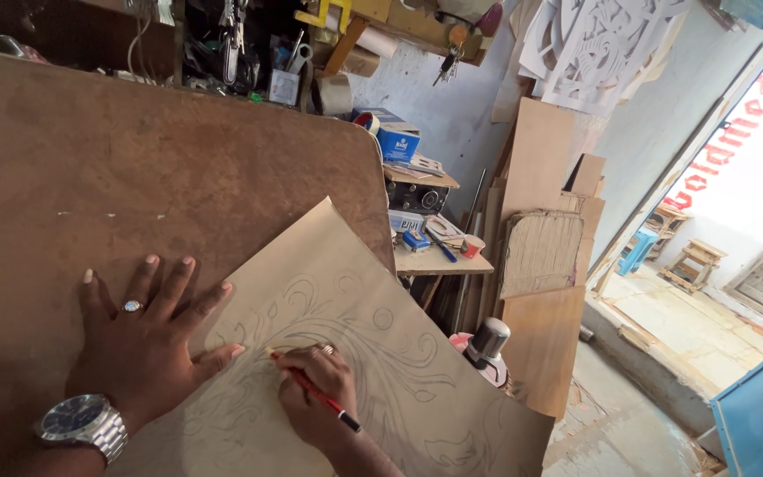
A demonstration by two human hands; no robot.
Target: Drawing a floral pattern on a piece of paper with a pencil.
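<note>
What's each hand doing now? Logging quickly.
Left hand: open, flat on the brown board.
Right hand: closed, holding a red pencil on the paper.

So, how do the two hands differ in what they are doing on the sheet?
The left hand lies flat with fingers spread, partly on the brown board and with its thumb on the tan sheet; the right hand is curled around a red pencil. The left hand holds nothing, while the right hand presses the pencil tip to the drawn scroll pattern. The left wears a wristwatch; the right does not. Both wear a ring.
</note>
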